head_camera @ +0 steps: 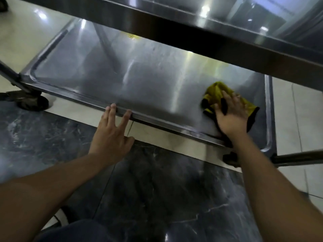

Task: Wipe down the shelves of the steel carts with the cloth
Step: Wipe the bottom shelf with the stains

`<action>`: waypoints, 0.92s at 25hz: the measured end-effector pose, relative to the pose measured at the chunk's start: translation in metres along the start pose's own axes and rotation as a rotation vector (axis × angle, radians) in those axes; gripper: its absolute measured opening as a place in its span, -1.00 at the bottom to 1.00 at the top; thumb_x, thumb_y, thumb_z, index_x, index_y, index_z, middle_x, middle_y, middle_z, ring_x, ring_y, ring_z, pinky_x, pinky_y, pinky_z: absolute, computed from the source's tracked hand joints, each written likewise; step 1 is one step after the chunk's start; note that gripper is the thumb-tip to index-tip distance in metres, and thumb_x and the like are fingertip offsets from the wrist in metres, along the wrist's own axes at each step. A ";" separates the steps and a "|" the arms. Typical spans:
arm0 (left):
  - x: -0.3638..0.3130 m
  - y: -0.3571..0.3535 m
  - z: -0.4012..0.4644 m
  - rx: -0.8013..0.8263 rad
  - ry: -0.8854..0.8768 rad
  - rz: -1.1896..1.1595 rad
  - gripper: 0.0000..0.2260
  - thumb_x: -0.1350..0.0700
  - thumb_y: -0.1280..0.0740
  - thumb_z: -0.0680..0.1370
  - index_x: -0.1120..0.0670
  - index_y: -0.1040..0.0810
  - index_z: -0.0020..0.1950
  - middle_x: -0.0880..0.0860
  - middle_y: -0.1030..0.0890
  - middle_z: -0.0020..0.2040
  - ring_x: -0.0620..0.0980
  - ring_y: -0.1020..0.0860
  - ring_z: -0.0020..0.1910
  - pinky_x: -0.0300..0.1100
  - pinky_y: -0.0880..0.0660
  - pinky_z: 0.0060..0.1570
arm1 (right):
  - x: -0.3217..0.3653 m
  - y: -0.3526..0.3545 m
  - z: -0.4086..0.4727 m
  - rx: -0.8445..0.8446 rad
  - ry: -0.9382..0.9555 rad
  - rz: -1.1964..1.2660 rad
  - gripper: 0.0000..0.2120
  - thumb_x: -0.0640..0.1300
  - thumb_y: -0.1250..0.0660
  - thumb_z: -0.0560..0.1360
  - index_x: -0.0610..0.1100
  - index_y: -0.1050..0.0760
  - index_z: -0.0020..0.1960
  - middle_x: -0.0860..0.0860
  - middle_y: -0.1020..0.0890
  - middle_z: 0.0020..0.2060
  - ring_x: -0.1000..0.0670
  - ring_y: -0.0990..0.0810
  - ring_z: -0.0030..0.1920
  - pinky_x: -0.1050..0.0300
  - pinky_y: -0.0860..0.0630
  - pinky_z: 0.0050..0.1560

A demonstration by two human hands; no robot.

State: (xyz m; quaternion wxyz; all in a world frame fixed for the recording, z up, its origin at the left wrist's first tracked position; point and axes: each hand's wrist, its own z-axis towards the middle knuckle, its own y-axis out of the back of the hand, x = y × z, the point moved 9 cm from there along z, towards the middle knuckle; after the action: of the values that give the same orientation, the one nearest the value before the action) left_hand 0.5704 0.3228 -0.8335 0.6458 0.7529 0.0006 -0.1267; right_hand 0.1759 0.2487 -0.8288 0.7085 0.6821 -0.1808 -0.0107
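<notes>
The steel cart's lower shelf (139,81) fills the middle of the view, shiny and streaked. A yellow cloth with a dark underside (216,92) lies crumpled near the shelf's right end. My right hand (230,116) presses flat on the cloth with fingers spread. My left hand (111,135) reaches to the shelf's front rim (157,119), fingertips resting on the edge, fingers straight. The cart's upper shelf (192,27) crosses above and hides the back right of the lower shelf.
A black caster wheel (33,102) sits under the cart's left corner. A steel bar (297,158) sticks out at the right corner. The floor is dark marble tile (157,189) near me and pale tile (293,119) to the right.
</notes>
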 end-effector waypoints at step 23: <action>0.013 0.004 -0.003 0.010 -0.010 -0.102 -0.29 -0.19 -0.03 0.53 -0.13 0.10 0.66 0.18 0.20 0.65 0.11 0.23 0.64 -0.04 0.27 0.56 | 0.256 -0.072 0.009 0.176 0.285 0.048 -0.44 0.28 -0.12 0.61 0.25 -0.14 0.59 0.06 -0.08 0.64 -0.01 0.00 0.64 -0.14 0.17 0.61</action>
State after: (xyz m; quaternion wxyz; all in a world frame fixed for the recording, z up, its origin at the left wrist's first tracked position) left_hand 0.5845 0.3232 -0.8313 0.6346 0.7545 0.0352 -0.1633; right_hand 0.4289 0.1681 -0.8371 0.6646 0.7316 -0.0949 0.1190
